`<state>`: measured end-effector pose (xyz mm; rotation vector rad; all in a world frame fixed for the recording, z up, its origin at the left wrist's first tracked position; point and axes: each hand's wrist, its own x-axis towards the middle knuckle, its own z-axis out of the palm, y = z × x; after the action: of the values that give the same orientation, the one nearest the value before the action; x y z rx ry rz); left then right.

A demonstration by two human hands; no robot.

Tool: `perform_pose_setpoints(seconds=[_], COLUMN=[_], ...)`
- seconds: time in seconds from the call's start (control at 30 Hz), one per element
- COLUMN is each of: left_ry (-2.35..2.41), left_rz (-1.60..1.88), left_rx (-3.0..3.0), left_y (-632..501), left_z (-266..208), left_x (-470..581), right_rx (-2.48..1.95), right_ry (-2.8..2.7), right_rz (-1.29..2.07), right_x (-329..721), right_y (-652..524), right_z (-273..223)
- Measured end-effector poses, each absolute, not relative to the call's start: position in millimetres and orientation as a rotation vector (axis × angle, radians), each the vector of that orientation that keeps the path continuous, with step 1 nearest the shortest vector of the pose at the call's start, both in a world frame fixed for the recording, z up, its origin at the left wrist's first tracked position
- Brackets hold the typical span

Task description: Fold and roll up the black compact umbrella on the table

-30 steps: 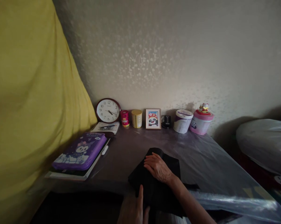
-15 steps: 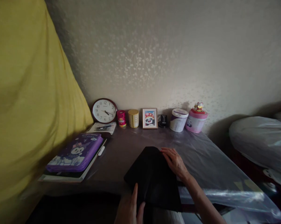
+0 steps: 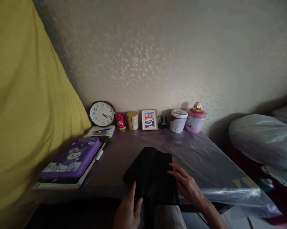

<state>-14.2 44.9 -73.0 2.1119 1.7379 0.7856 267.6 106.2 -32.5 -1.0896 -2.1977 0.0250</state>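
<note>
Nearest is the left hand (image 3: 127, 211), thumb and index fingertip at the near left part of a black cloth (image 3: 157, 178). Can't tell if that grip is actually pinching it. Right hand (image 3: 189, 187) has its fingers a bit spread, tips on the cloth's right edge, thumb hidden, so can't tell if that grip is closed either. The cloth's at the near edge of the table (image 3: 193, 152), between the hands. Further left there's a purple case (image 3: 71, 159) lying on some books (image 3: 83, 183). Along the wall (image 3: 205, 47): clock (image 3: 102, 113), red tin (image 3: 120, 121), yellow tin (image 3: 133, 121), frame (image 3: 149, 120), white tub (image 3: 178, 121), pink tub (image 3: 195, 121) with a figurine (image 3: 198, 107) on top
</note>
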Motion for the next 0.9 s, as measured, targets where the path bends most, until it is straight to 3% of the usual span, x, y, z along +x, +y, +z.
perform_pose_setpoints(seconds=[0.9], left_ry=[1.782], left_rz=[0.658], left_rx=[2.201], left_y=[43], left_z=[-67], left_x=[-7], right_rx=[-0.853], right_ry=[-2.107], right_rz=[0.142], right_x=[173], right_y=[157], right_z=[7])
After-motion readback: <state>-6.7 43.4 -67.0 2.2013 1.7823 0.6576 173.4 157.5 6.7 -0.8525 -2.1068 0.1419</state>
